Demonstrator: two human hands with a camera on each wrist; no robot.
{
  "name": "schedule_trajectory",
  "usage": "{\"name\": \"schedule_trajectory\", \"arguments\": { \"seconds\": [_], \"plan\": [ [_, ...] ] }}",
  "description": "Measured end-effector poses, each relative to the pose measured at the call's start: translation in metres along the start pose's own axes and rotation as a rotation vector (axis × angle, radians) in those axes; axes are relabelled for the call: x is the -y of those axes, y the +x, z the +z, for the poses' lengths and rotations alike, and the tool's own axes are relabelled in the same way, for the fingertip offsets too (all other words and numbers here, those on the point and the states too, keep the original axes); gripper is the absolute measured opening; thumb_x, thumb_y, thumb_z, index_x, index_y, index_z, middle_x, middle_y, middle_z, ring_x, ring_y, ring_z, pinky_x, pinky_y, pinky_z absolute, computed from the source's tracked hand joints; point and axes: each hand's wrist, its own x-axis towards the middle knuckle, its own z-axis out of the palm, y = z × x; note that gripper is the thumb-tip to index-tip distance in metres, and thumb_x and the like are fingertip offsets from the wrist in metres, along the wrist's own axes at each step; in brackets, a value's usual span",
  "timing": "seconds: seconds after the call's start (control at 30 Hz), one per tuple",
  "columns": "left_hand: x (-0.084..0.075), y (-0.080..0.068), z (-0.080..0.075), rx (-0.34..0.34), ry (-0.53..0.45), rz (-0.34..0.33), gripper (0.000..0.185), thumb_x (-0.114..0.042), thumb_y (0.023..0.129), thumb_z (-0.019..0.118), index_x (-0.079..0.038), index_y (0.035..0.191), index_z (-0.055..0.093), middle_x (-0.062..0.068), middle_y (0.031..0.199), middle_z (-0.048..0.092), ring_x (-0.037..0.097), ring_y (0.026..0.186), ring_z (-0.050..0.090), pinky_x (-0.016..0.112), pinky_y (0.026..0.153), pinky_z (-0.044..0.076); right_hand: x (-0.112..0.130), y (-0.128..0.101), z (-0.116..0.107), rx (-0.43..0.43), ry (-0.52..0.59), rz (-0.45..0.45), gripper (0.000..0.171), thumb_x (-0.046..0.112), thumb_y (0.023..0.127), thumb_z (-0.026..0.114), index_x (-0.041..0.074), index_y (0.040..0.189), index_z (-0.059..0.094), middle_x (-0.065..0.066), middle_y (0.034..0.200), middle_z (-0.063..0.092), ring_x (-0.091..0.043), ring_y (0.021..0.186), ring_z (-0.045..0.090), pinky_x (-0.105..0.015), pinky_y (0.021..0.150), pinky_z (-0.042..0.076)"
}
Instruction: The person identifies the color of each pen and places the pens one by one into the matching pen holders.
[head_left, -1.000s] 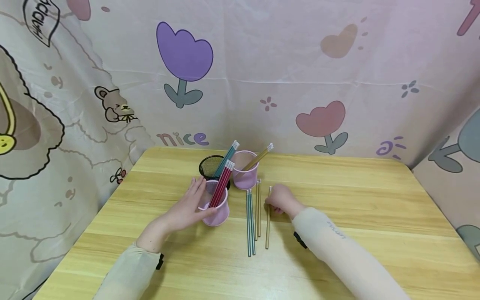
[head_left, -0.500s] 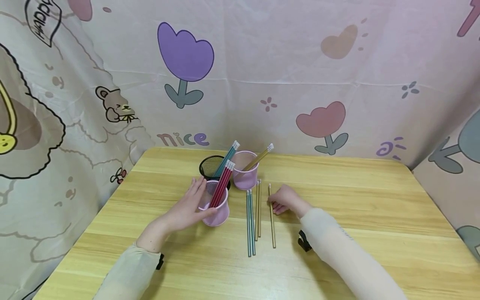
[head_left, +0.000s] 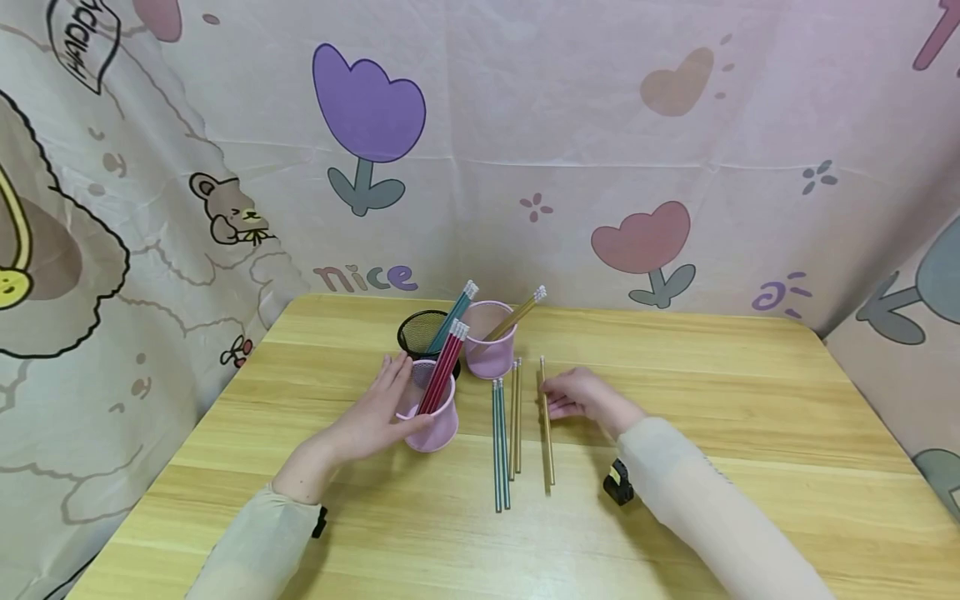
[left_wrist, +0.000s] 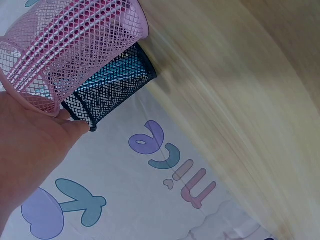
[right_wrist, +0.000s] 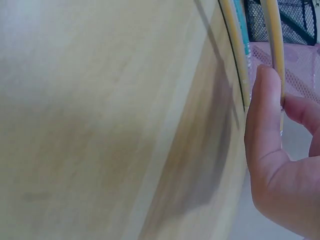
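Note:
My left hand (head_left: 367,415) rests against a pink mesh pen cup (head_left: 438,433), its fingers fairly straight along the left side and the thumb across the front. Several red pencils (head_left: 443,371) with white tips lean in that cup. My right hand (head_left: 588,398) pinches a gold pencil (head_left: 548,442) between thumb and fingertips near its upper part; the right wrist view shows this gold pencil (right_wrist: 276,40) raised off the table. Just left of it lie two gold pencils (head_left: 516,425) and two teal pencils (head_left: 501,450), side by side on the wood.
Behind the near cup stand a black mesh cup (head_left: 408,335) with teal pencils (head_left: 452,317) and a second pink cup (head_left: 491,358) with gold pencils (head_left: 517,312). The wooden table (head_left: 712,367) ends at a patterned cloth backdrop (head_left: 487,225).
My right hand has drawn the gold pencil rightward, apart from the others, and lifted it slightly. The left hand and the cups have stayed in place.

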Motion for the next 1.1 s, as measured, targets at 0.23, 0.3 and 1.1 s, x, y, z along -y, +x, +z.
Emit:
{"name": "schedule_trajectory", "arguments": {
  "seconds": [0.23,0.3,1.1],
  "plan": [
    [0.000,0.000,0.000,0.003,0.000,-0.003,0.096,-0.055,0.087,0.054,0.005,0.148,0.009,0.020,0.157,-0.001,0.043,0.143,-0.004,0.059,0.113,0.012,0.001,-0.003,-0.002,-0.007,0.037,-0.001,0.030,0.005,0.092,0.052,-0.017,0.112,0.051,-0.003,0.067,0.059,-0.010,0.057,0.061,-0.020,0.060,0.057],
    [0.000,0.000,0.000,0.001,0.001,-0.002,0.096,-0.055,0.087,0.054,0.005,0.148,0.009,0.020,0.157,0.000,0.043,0.143,-0.004,0.059,0.113,0.012,0.002,-0.004,-0.003,-0.012,0.049,-0.006,0.032,0.005,0.092,0.051,-0.018,0.115,0.050,-0.003,0.068,0.059,-0.010,0.058,0.060,-0.020,0.061,0.057],
    [0.001,0.001,0.000,-0.008,-0.002,0.006,0.095,-0.054,0.087,0.055,0.006,0.147,0.011,0.021,0.157,0.002,0.045,0.142,-0.002,0.061,0.113,0.014,0.039,-0.025,-0.026,-0.295,0.536,-0.280,0.013,-0.001,0.093,0.043,0.003,0.084,0.050,0.000,0.061,0.059,-0.008,0.058,0.062,-0.019,0.062,0.057]
  ]
}}
